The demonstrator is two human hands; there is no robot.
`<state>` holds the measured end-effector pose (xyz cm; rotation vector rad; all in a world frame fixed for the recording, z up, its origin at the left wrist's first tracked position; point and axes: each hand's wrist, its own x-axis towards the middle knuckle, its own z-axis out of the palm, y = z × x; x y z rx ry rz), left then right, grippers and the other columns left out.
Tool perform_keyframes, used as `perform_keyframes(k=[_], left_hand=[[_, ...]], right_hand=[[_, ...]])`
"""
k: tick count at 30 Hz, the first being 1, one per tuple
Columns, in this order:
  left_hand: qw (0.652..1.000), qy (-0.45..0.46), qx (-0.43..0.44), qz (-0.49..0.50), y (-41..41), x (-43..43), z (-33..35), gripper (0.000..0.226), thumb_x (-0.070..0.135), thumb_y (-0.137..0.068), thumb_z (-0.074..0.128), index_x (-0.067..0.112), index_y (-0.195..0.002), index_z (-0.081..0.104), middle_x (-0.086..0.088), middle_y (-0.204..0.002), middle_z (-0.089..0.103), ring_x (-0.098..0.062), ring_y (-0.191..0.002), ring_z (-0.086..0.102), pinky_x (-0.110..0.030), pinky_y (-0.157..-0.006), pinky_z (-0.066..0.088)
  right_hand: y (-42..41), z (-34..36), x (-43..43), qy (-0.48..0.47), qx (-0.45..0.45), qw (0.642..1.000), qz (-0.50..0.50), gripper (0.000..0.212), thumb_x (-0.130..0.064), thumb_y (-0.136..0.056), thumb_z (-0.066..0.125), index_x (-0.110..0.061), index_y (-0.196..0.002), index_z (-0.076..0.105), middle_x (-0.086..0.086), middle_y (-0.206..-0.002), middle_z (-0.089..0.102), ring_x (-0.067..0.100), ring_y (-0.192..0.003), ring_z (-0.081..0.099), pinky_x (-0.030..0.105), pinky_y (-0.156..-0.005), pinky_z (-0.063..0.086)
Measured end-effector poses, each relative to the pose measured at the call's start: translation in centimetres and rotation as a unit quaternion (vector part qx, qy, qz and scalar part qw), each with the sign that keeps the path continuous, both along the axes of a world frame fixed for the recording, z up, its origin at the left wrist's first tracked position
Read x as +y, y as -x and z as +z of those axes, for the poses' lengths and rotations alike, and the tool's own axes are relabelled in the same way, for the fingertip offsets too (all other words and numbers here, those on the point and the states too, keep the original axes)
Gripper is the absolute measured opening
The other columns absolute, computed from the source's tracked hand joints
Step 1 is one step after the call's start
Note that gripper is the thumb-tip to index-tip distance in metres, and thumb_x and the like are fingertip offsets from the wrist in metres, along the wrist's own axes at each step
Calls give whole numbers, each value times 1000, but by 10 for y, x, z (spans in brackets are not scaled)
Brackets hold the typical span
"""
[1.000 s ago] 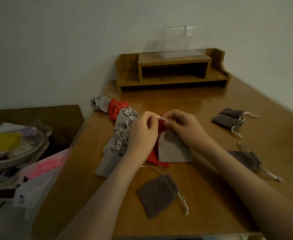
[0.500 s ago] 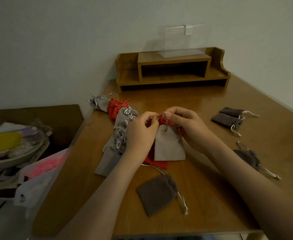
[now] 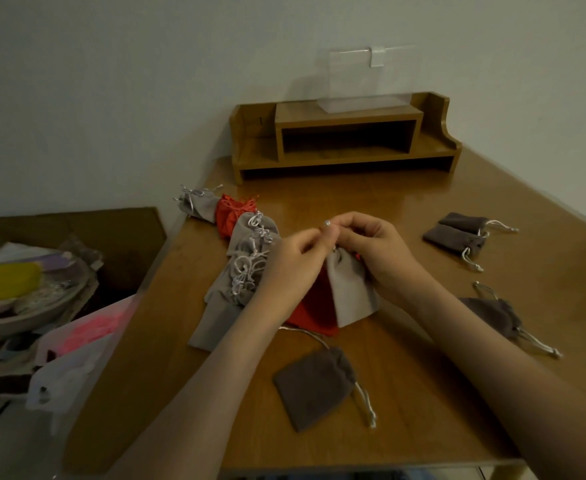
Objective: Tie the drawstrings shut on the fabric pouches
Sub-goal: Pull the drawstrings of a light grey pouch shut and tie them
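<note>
- While both hands meet at the centre of the frame, the light grey velvet drawstring pouch (image 3: 350, 289) hangs directly below them. Its gathered mouth is up at the fingertips, and its long axis runs down toward the lower middle of the frame, tilted a little to the right.
- Left hand (image 3: 295, 265): the fingers are curled, and thumb and forefinger pinch the silver-white drawstring (image 3: 327, 223), of which only a small pale tip shows above the knuckles.
- Right hand (image 3: 374, 251): also curled, it pinches the same cord at the pouch's mouth. Whether it grips the neck fabric as well is hidden behind the fingers.
- Neither hand is nearer, since the mouth sits between the two sets of fingertips, which touch or nearly touch.
- Judging by this, a knot is being formed, and tightening it calls for a pull to frame left and frame right, across the pouch's long axis.
- Below, the pouch's lower edge overlaps a flat red fabric pouch (image 3: 314, 306) on the brown wooden table (image 3: 405, 209); I cannot tell whether it rests there.
- Just left of the hands lies a heap of light grey pouches with loose cords (image 3: 246, 268).
- Dark grey-brown pouches lie near the front edge (image 3: 314, 388) and at the right of the frame (image 3: 457, 233).
</note>
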<state>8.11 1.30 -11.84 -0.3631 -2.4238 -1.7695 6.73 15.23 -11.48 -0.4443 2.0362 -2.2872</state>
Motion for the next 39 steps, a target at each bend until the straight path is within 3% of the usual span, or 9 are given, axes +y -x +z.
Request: perform_keyframes(k=[5,12,17,22,26,29,33,36,39], left_hand=[[1000,-18,0,-19,4,-2,-2,12,20,-92,61,23,-86,71,8,-82,70,-5,-84,65,-25,-79,50],[987,-133,-73,-53,1,1,1,16,19,-91,60,18,-103,70,1,-100,73,-10,-98,67,-21,-83,53],[979,-165,-94,-74,-2,3,5,12,21,-91,60,24,-95,71,4,-89,74,-10,-89,69,-20,-73,51],[997,-7,49,54,5,-5,-1,18,33,-94,56,24,-84,66,6,-76,66,-12,-76,64,-35,-68,51],[970,121,153,143,11,-13,-1,20,27,-97,52,16,-93,67,5,-83,64,-7,-76,57,-12,-64,40],[967,193,137,96,9,-8,-5,22,21,-97,52,8,-99,69,-2,-80,65,-14,-70,56,-17,-57,36],[979,165,112,32,3,-2,-2,25,19,-95,55,19,-120,60,9,-85,61,-5,-79,59,-9,-64,44],[968,208,136,22,3,-3,-1,13,18,-96,52,15,-101,64,11,-78,58,-2,-70,55,-15,-59,38],[970,210,120,13,0,-2,-1,17,13,-98,46,8,-89,60,9,-68,49,-3,-58,45,-17,-54,31]], right_hand=[[-1,-1,0,15,1,1000,3,9,-10,-91,57,-5,-92,65,3,-82,67,12,-74,65,21,-65,52],[-4,5,1,21,22,999,34,11,-12,-89,56,-8,-92,66,1,-83,67,11,-74,64,21,-65,52],[-4,8,3,6,16,999,31,13,-11,-92,54,-8,-92,66,-2,-79,69,8,-72,64,19,-63,52],[-4,9,3,9,-2,1000,10,14,-13,-95,52,-4,-89,62,-1,-74,65,7,-65,63,16,-59,49],[-2,7,1,-36,-19,999,-1,14,-17,-95,54,-8,-87,61,-3,-70,64,6,-64,62,15,-57,49],[-1,5,2,-10,-35,999,1,16,-18,-94,57,-3,-94,62,1,-78,66,9,-69,64,19,-60,51],[-3,6,5,71,-91,993,37,23,-21,-86,64,-1,-97,63,12,-83,66,18,-70,65,26,-62,55],[-2,4,5,60,-79,995,24,18,-21,-85,65,-3,-89,65,10,-80,65,18,-69,64,26,-63,54],[0,2,1,11,-41,999,-7,12,-20,-87,65,-8,-85,66,8,-78,66,17,-70,63,27,-64,53]])
